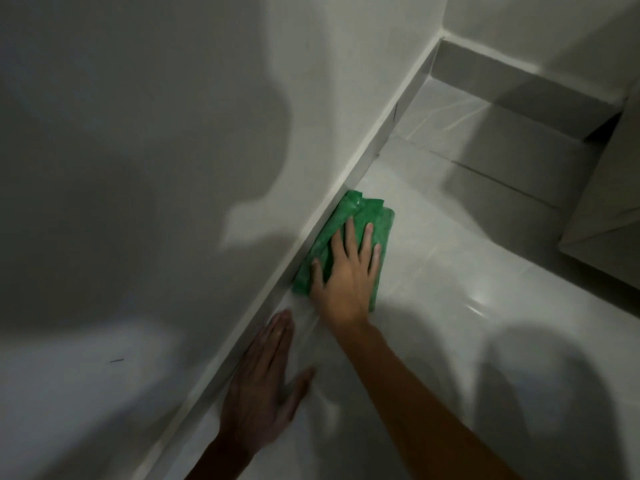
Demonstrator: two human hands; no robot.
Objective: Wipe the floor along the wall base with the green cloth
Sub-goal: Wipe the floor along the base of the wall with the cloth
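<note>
A crumpled green cloth lies on the glossy pale floor tiles, pushed against the white skirting board at the wall base. My right hand lies flat on the cloth with fingers spread, pressing it down. My left hand rests flat on the floor nearer to me, fingers straight, beside the skirting and holding nothing. The cloth's near part is hidden under my right hand.
The white wall fills the left, crossed by my shadow. The skirting runs to a room corner at the top. A pale cabinet or box stands at the right edge. A tile joint crosses the floor beyond the cloth.
</note>
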